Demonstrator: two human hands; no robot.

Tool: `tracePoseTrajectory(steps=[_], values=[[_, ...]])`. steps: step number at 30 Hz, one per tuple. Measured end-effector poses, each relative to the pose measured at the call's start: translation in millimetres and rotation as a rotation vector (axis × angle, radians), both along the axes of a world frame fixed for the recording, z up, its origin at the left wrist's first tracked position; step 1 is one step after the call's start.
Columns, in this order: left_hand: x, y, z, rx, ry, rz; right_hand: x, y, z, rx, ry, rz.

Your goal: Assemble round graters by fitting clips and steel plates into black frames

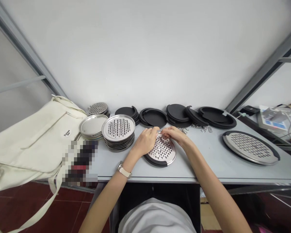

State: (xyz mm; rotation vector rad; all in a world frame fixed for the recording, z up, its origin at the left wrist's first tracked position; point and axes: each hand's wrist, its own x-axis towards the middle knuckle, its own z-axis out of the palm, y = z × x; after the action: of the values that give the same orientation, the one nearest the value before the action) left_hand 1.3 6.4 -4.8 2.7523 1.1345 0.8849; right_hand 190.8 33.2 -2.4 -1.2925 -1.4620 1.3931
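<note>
A round metal grater [163, 151] with slotted holes lies on the table before me, a black piece [157, 161] curving around its near left edge. My left hand [145, 141] is closed over the grater's far left rim, thumb and fingertips together. From the other side, my right hand [175, 133] pinches at the far rim, close to the left fingertips. A small shiny bit shows between the two hands, too small to name. Beyond the hands lie several metal clips [206, 129], next to the black round trays.
To the left stand a stack of graters [118, 127], a stack of plain metal discs [92, 124] and more graters [97, 108]. Black round trays [155, 117] line the wall. A larger grater [252, 147] lies right. A cream bag [38, 136] covers the left end.
</note>
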Motion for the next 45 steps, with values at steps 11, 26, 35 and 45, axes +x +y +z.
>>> tracePoseTrajectory(steps=[11, 26, 35, 45], values=[[1, 0, 1.3, 0.003, -0.024, 0.049, 1, -5, 5.4, 0.098, 0.036, 0.154], [-1, -2, 3.5, 0.087, 0.063, -0.038, 1, 0, -3.8, 0.044, 0.027, 0.046], [0, -1, 2.1, 0.082, -0.002, 0.086, -4, -5, 3.6, 0.162, 0.073, 0.11], [-1, -1, 3.6, 0.059, 0.002, 0.051, -2, 0, -5.2, 0.14, 0.04, 0.052]])
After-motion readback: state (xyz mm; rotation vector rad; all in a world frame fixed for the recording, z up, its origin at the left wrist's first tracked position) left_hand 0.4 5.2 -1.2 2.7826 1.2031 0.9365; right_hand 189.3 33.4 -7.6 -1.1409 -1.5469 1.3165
